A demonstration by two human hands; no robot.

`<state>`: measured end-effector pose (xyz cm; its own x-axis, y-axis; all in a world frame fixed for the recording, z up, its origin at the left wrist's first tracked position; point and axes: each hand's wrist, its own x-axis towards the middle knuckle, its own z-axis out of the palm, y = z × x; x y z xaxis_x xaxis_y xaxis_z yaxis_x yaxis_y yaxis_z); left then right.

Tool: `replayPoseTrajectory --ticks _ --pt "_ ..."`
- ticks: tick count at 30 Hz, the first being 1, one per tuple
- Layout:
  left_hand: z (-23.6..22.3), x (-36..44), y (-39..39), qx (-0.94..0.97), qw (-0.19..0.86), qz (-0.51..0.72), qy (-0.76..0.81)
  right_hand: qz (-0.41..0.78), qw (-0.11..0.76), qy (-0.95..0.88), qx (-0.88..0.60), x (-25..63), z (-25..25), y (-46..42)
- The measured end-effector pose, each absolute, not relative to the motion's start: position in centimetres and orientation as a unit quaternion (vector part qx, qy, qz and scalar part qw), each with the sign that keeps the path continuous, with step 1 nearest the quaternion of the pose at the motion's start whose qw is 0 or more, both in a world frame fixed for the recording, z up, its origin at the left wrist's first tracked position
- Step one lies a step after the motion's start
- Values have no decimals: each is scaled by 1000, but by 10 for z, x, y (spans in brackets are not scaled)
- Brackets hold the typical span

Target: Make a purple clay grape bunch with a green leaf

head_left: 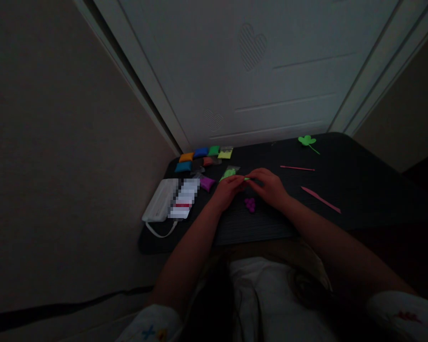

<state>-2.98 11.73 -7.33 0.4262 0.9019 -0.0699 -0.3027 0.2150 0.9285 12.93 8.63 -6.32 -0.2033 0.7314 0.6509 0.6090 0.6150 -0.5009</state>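
Note:
My left hand (230, 187) and my right hand (270, 186) meet over the middle of the dark table. Between their fingertips is a small piece of light green modelling clay (248, 179), pinched from both sides. Just below the hands, a cluster of purple clay balls (250, 204) lies on the table. Behind my left hand sits a clear packet of light green clay (230, 172), partly covered by the fingers. A packet of purple clay (207, 183) lies to the left of that hand.
More clay packets, such as an orange one (186, 157), line the back left. A phone (185, 198) is cabled to a white power bank (161, 200). On the right lie a thin pink stick tool (297, 168), a pink plastic knife (321, 199) and a green clover shape (307, 141).

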Motion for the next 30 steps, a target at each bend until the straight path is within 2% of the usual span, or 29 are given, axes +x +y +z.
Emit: replayPoseTrajectory --ticks 16,30 --pt "-72 -28 116 470 689 437 337 68 455 -769 -443 128 -65 88" --pt "-69 -30 116 445 719 445 295 62 455 -743 -486 128 -64 89"
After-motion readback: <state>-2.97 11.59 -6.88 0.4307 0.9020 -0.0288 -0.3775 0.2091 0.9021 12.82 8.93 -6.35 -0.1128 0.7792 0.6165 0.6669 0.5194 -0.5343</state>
